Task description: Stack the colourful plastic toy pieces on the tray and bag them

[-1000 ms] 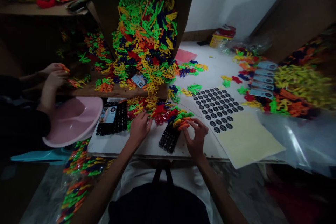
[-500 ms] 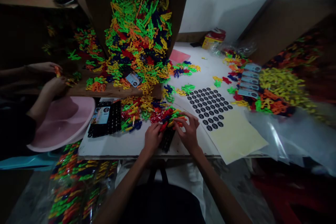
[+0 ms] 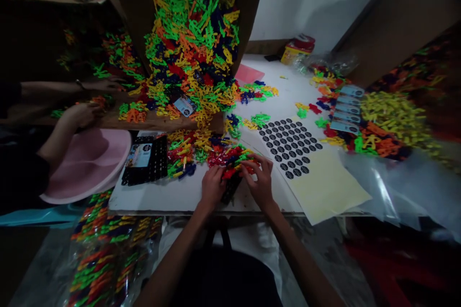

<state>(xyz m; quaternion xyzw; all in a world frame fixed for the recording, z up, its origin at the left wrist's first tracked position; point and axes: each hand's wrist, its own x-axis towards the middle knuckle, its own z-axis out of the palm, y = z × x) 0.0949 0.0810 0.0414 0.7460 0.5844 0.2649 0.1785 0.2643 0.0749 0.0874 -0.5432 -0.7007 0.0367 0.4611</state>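
Observation:
Small colourful plastic figures (image 3: 234, 160) lie in a row on a black perforated strip (image 3: 230, 189) near the front edge of the white table (image 3: 180, 197). My left hand (image 3: 213, 183) is closed on the strip's left side, fingertips against the red figures. From the right, my right hand (image 3: 258, 180) pinches at the orange and red figures, its fingers bent over them. What exactly sits between the fingertips is too small to tell. More black strips with a card (image 3: 140, 156) lie to the left, beside a loose pile of figures (image 3: 180, 153).
A sheet of round black stickers (image 3: 288, 146) lies right of my hands. A large box of figures (image 3: 194, 48) stands behind. At the left, another person's hands (image 3: 81, 114) work above a pink basin (image 3: 90, 168). Yellow figures (image 3: 392, 115) are heaped at the right.
The other person's hands have moved apart, one reaching farther right among the figures. My hands stay at the strip with small finger shifts. The view has shifted slightly.

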